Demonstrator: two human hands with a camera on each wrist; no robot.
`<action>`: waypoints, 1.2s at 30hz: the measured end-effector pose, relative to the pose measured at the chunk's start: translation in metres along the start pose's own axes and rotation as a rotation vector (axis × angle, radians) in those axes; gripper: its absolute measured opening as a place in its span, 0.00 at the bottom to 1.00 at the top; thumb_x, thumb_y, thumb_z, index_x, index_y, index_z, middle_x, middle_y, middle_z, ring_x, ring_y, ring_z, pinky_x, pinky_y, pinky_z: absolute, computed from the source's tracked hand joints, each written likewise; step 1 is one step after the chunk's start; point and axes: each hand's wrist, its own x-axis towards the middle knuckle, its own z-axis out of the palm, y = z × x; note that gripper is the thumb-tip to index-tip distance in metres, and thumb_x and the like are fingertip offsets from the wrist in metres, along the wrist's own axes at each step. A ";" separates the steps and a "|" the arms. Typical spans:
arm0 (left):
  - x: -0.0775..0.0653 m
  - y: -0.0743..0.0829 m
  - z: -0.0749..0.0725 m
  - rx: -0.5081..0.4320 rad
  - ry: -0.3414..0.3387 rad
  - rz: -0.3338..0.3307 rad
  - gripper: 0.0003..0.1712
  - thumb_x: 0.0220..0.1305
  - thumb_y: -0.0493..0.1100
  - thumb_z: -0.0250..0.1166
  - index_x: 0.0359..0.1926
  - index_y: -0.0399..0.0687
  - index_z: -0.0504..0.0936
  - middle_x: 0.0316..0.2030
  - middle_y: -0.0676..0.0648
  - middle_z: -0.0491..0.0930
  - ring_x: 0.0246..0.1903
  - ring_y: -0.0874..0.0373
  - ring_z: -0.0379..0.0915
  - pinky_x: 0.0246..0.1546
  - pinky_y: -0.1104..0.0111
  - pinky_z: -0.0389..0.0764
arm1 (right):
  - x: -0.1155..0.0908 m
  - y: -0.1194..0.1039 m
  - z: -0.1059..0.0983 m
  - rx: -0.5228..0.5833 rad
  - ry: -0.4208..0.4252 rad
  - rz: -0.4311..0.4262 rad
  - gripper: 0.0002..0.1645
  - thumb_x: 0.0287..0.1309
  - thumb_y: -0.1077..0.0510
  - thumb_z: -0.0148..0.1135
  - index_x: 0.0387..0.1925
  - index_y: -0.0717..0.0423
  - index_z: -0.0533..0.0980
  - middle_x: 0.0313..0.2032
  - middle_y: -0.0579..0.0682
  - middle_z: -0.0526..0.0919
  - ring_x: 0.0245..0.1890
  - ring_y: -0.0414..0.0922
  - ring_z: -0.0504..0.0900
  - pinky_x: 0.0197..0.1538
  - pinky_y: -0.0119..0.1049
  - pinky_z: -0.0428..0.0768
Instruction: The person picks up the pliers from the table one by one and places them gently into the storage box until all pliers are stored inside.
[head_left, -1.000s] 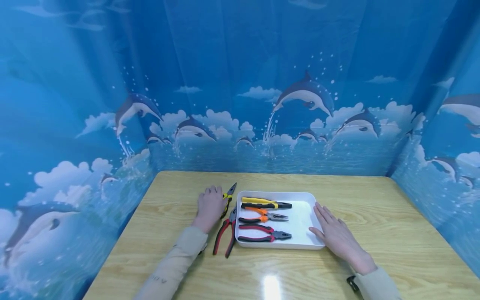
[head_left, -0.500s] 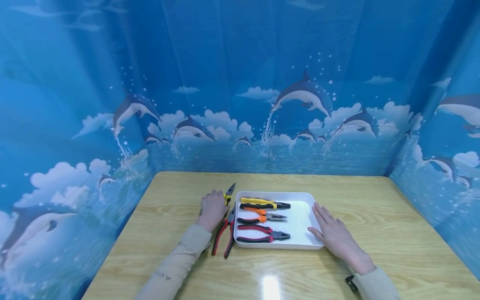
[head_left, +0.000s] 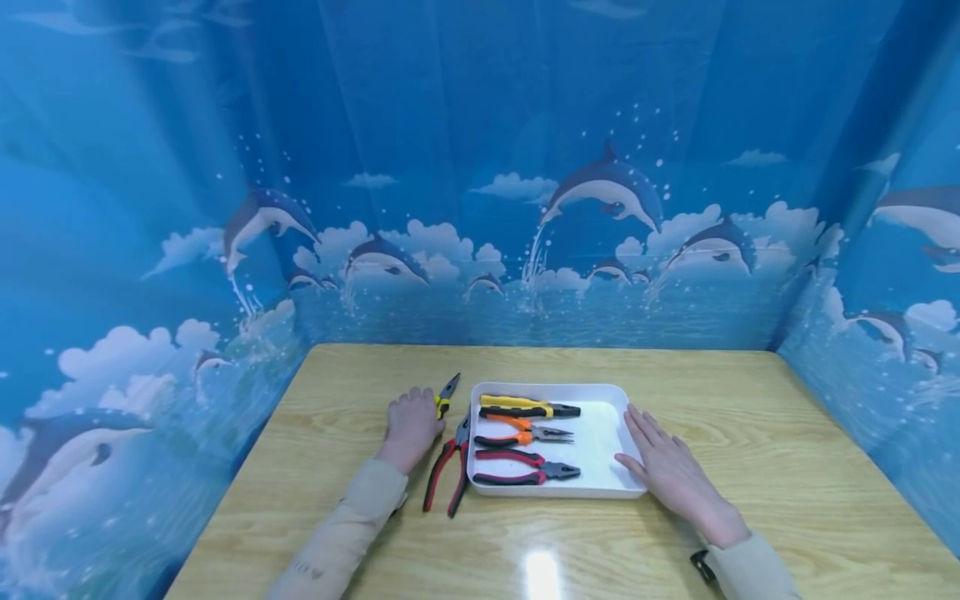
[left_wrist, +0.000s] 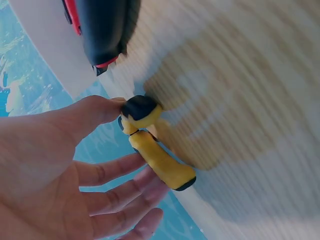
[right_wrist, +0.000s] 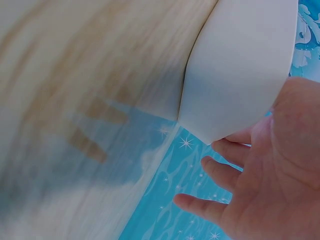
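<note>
My left hand (head_left: 411, 427) holds long-nose pliers (head_left: 444, 404) with yellow and black handles, left of the white tray (head_left: 607, 442). In the left wrist view the thumb is against one handle of the pliers (left_wrist: 162, 160) and the fingers are at the other. Their dark jaws point away and to the right. Against the tray's right edge rests my right hand (head_left: 675, 471), its fingers straight; the right wrist view has them along the tray's outer wall (right_wrist: 235, 65). Between the left hand and the tray, red-and-black pliers (head_left: 447, 471) lie with handles spread.
Inside the tray lie yellow-and-black pliers (head_left: 525, 407), orange-and-black long-nose pliers (head_left: 525, 432) and red-and-black pliers (head_left: 528, 468), all pointing right. Everything stands on a wooden table (head_left: 360, 375) with a dolphin-print curtain (head_left: 480, 167) behind and at the sides.
My left hand has shifted left and slightly nearer with the long-nose pliers, widening the gap to the tray. The right hand and the other pliers have stayed in place.
</note>
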 end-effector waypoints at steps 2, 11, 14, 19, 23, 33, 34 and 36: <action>-0.004 -0.002 0.000 -0.003 0.014 0.008 0.26 0.59 0.53 0.74 0.44 0.36 0.77 0.35 0.39 0.76 0.36 0.45 0.77 0.39 0.53 0.80 | 0.000 0.001 0.000 -0.002 0.005 -0.004 0.43 0.73 0.45 0.56 0.74 0.68 0.57 0.76 0.65 0.56 0.74 0.66 0.56 0.66 0.71 0.62; -0.024 -0.009 -0.004 0.037 0.076 0.055 0.26 0.56 0.52 0.76 0.41 0.36 0.78 0.31 0.40 0.76 0.31 0.47 0.77 0.34 0.55 0.80 | -0.001 0.002 0.000 -0.009 0.013 -0.008 0.43 0.73 0.44 0.56 0.74 0.69 0.58 0.75 0.65 0.56 0.74 0.66 0.57 0.65 0.71 0.62; -0.030 -0.010 -0.006 0.026 0.074 0.062 0.25 0.56 0.51 0.77 0.41 0.36 0.78 0.31 0.41 0.76 0.31 0.47 0.77 0.34 0.55 0.80 | -0.001 0.002 -0.001 -0.005 0.010 -0.006 0.43 0.73 0.45 0.56 0.74 0.69 0.58 0.75 0.65 0.56 0.74 0.66 0.56 0.66 0.71 0.62; -0.034 -0.010 -0.008 0.007 0.040 0.046 0.27 0.58 0.54 0.75 0.42 0.36 0.77 0.32 0.40 0.76 0.32 0.47 0.76 0.36 0.54 0.80 | 0.000 0.001 -0.002 -0.007 0.003 -0.001 0.42 0.73 0.45 0.57 0.74 0.69 0.58 0.75 0.65 0.56 0.74 0.66 0.56 0.66 0.71 0.62; -0.032 -0.009 -0.009 0.010 -0.011 0.007 0.33 0.57 0.62 0.74 0.41 0.36 0.77 0.30 0.40 0.75 0.31 0.47 0.75 0.34 0.56 0.79 | 0.000 0.000 -0.003 -0.010 0.003 -0.002 0.43 0.73 0.45 0.57 0.74 0.69 0.58 0.76 0.65 0.56 0.74 0.66 0.56 0.66 0.71 0.62; -0.027 -0.012 -0.003 -0.012 -0.012 -0.011 0.27 0.62 0.55 0.71 0.38 0.33 0.77 0.31 0.39 0.74 0.32 0.47 0.73 0.34 0.55 0.79 | 0.001 -0.001 -0.001 -0.005 0.007 -0.009 0.42 0.72 0.46 0.57 0.74 0.69 0.57 0.75 0.65 0.56 0.74 0.66 0.56 0.65 0.71 0.62; -0.026 -0.012 -0.002 -0.015 -0.017 -0.015 0.26 0.63 0.55 0.69 0.38 0.32 0.77 0.32 0.38 0.74 0.33 0.47 0.72 0.35 0.54 0.79 | 0.001 0.000 -0.001 -0.006 0.009 -0.010 0.42 0.72 0.46 0.57 0.74 0.69 0.57 0.75 0.65 0.56 0.74 0.66 0.56 0.65 0.71 0.62; -0.024 -0.013 -0.003 -0.007 -0.020 -0.020 0.27 0.64 0.56 0.67 0.38 0.32 0.76 0.33 0.38 0.73 0.35 0.47 0.71 0.38 0.54 0.78 | 0.001 0.000 0.000 -0.008 0.012 -0.012 0.42 0.72 0.46 0.57 0.74 0.69 0.58 0.75 0.65 0.56 0.74 0.66 0.56 0.65 0.71 0.63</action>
